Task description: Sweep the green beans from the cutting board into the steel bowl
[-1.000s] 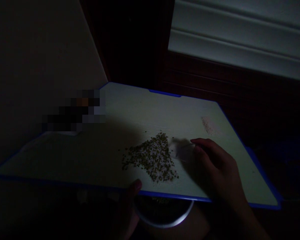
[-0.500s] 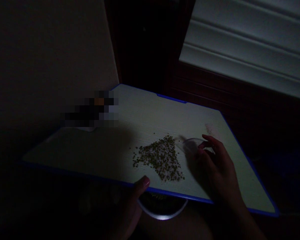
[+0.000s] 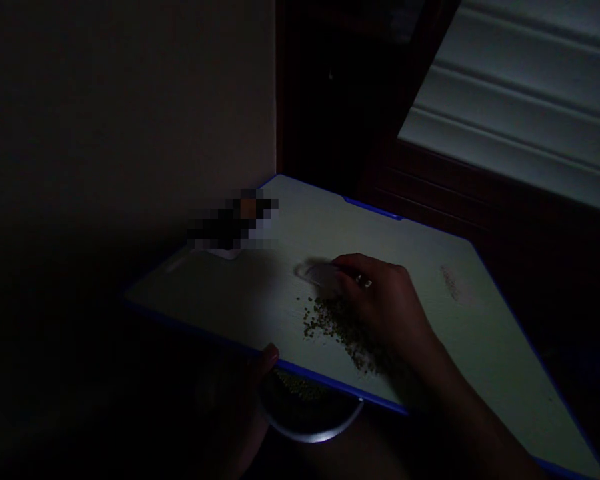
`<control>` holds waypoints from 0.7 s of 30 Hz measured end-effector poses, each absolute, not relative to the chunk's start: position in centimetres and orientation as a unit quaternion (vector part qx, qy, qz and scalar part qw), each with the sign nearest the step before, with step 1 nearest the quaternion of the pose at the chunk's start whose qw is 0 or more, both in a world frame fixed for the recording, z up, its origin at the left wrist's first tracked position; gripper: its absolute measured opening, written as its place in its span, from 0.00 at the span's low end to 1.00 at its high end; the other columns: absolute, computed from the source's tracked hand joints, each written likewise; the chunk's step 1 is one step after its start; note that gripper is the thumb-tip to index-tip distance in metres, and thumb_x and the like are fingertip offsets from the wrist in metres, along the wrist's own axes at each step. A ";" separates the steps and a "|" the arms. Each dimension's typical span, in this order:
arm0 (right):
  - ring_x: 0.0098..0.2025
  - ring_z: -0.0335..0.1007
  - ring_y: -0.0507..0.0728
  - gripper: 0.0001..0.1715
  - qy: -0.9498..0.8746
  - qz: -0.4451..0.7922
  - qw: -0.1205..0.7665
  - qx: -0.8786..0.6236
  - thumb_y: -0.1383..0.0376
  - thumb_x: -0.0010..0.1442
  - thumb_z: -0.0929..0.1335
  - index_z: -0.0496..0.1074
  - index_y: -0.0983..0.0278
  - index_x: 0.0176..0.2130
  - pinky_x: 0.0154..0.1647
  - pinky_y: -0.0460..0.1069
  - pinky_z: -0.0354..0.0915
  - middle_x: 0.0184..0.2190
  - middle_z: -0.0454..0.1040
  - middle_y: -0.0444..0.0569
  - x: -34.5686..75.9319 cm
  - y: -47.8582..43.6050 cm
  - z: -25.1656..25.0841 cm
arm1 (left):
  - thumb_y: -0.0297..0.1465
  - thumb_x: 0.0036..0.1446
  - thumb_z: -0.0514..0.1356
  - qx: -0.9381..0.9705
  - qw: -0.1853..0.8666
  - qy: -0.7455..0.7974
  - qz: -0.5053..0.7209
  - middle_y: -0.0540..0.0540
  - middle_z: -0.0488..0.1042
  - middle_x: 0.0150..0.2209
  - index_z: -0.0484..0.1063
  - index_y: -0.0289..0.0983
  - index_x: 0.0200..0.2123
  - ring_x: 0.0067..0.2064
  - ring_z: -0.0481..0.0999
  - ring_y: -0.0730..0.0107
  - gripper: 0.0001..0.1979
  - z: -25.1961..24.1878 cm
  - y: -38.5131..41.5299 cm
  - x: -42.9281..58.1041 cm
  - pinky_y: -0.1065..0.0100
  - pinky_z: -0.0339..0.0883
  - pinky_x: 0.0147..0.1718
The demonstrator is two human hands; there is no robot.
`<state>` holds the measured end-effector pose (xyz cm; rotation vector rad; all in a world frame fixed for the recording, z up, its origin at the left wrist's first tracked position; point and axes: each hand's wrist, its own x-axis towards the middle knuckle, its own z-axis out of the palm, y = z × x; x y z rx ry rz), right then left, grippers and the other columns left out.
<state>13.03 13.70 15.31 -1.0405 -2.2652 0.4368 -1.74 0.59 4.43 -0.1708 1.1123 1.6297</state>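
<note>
A pale board (image 3: 220, 293) with a blue rim lies tilted across the view. Small green-brown grains (image 3: 330, 320) are spread on it in a loose patch. My right hand (image 3: 380, 287) is over the upper right of the grains, its fingers closed on a clear round object that looks like a lid or dish (image 3: 320, 273). My left hand (image 3: 263, 373) grips the board's near edge, thumb on top and the other fingers hidden below. Under that edge a metal-rimmed bowl (image 3: 310, 437) holds more grains.
A blurred-out dark item with an orange spot (image 3: 248, 208) rests at the board's far left. A pinkish smudge (image 3: 450, 283) marks the right side. Behind are a plain wall (image 3: 130, 100), dark wood and pale slats (image 3: 520, 87).
My right hand has moved left over the grains with the clear object. The view has shifted, so the board appears further right. My left hand still holds the near edge.
</note>
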 end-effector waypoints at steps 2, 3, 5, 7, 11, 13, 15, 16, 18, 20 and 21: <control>0.41 0.83 0.61 0.14 -0.874 0.174 0.273 -0.362 0.70 0.68 0.68 0.82 0.61 0.48 0.47 0.57 0.75 0.43 0.86 0.53 11.7 14.8 14.8 | 0.31 0.47 0.77 -0.071 0.550 0.481 0.679 0.41 0.86 0.46 0.80 0.36 0.50 0.56 0.82 0.39 0.25 4.3 0.2 -2.0 0.41 0.72 0.61; 0.43 0.83 0.61 0.15 -0.886 0.179 0.260 -0.341 0.71 0.67 0.68 0.82 0.61 0.49 0.48 0.57 0.74 0.44 0.86 0.53 11.2 15.2 14.6 | 0.31 0.46 0.77 -0.074 0.547 0.490 0.675 0.42 0.87 0.45 0.80 0.37 0.48 0.56 0.82 0.40 0.24 4.3 0.1 -2.0 0.42 0.71 0.62; 0.45 0.82 0.61 0.17 -0.910 0.188 0.229 -0.290 0.72 0.68 0.67 0.82 0.59 0.49 0.51 0.57 0.72 0.45 0.86 0.51 10.3 15.9 14.4 | 0.32 0.47 0.77 -0.092 0.537 0.514 0.662 0.46 0.87 0.41 0.80 0.40 0.43 0.58 0.81 0.44 0.19 4.6 0.1 -1.7 0.45 0.63 0.68; 0.48 0.81 0.60 0.17 -0.929 0.196 0.203 -0.240 0.73 0.68 0.67 0.82 0.59 0.49 0.54 0.56 0.70 0.47 0.86 0.50 9.7 16.5 14.6 | 0.32 0.49 0.75 -0.116 0.544 0.529 0.641 0.50 0.85 0.32 0.80 0.41 0.35 0.62 0.78 0.47 0.10 5.1 0.2 -1.3 0.49 0.51 0.73; 0.50 0.80 0.58 0.15 -0.948 0.209 0.178 -0.162 0.73 0.69 0.67 0.81 0.61 0.47 0.55 0.54 0.68 0.47 0.85 0.49 9.9 17.5 14.9 | 0.32 0.50 0.70 -0.133 0.624 0.434 0.636 0.49 0.79 0.23 0.74 0.46 0.24 0.59 0.80 0.46 0.08 5.9 0.7 -0.6 0.51 0.62 0.68; 0.47 0.79 0.56 0.15 -0.951 0.217 0.177 -0.130 0.74 0.70 0.66 0.81 0.60 0.45 0.53 0.53 0.68 0.45 0.85 0.47 10.7 17.7 14.9 | 0.31 0.48 0.70 -0.126 0.637 0.413 0.638 0.50 0.78 0.22 0.72 0.46 0.23 0.54 0.83 0.47 0.10 6.0 0.6 -0.5 0.55 0.71 0.62; 0.45 0.78 0.55 0.14 -0.953 0.221 0.180 -0.103 0.74 0.71 0.66 0.80 0.61 0.43 0.51 0.54 0.67 0.42 0.84 0.47 11.6 17.7 14.8 | 0.27 0.45 0.70 -0.117 0.630 0.422 0.641 0.53 0.77 0.21 0.73 0.45 0.24 0.47 0.86 0.52 0.09 6.0 0.4 -0.5 0.60 0.75 0.56; 0.44 0.77 0.55 0.14 -0.954 0.222 0.180 -0.091 0.74 0.71 0.66 0.80 0.61 0.42 0.52 0.54 0.67 0.41 0.84 0.47 12.1 17.6 14.8 | 0.25 0.44 0.70 -0.112 0.625 0.421 0.648 0.54 0.77 0.21 0.73 0.45 0.25 0.43 0.86 0.55 0.10 5.9 0.3 -0.4 0.62 0.76 0.54; 0.46 0.76 0.57 0.12 -0.956 0.221 0.180 -0.071 0.73 0.70 0.67 0.80 0.61 0.41 0.54 0.56 0.65 0.41 0.83 0.47 13.0 17.4 14.9 | 0.22 0.44 0.70 -0.102 0.617 0.416 0.661 0.56 0.78 0.22 0.74 0.45 0.25 0.39 0.85 0.60 0.12 5.8 0.0 -0.2 0.65 0.77 0.49; 0.49 0.74 0.58 0.12 -0.957 0.218 0.178 -0.063 0.74 0.70 0.67 0.80 0.61 0.42 0.56 0.57 0.65 0.43 0.83 0.48 13.8 17.2 15.1 | 0.26 0.49 0.71 -0.100 0.616 0.414 0.663 0.56 0.80 0.25 0.75 0.44 0.27 0.35 0.84 0.63 0.09 5.6 -0.1 0.1 0.67 0.78 0.44; 0.51 0.74 0.58 0.13 -0.958 0.215 0.180 -0.062 0.75 0.69 0.67 0.80 0.62 0.42 0.57 0.57 0.65 0.44 0.83 0.49 14.2 17.1 15.3 | 0.30 0.51 0.72 -0.099 0.617 0.422 0.657 0.55 0.81 0.26 0.77 0.43 0.28 0.34 0.84 0.63 0.07 5.5 -0.2 0.2 0.66 0.79 0.42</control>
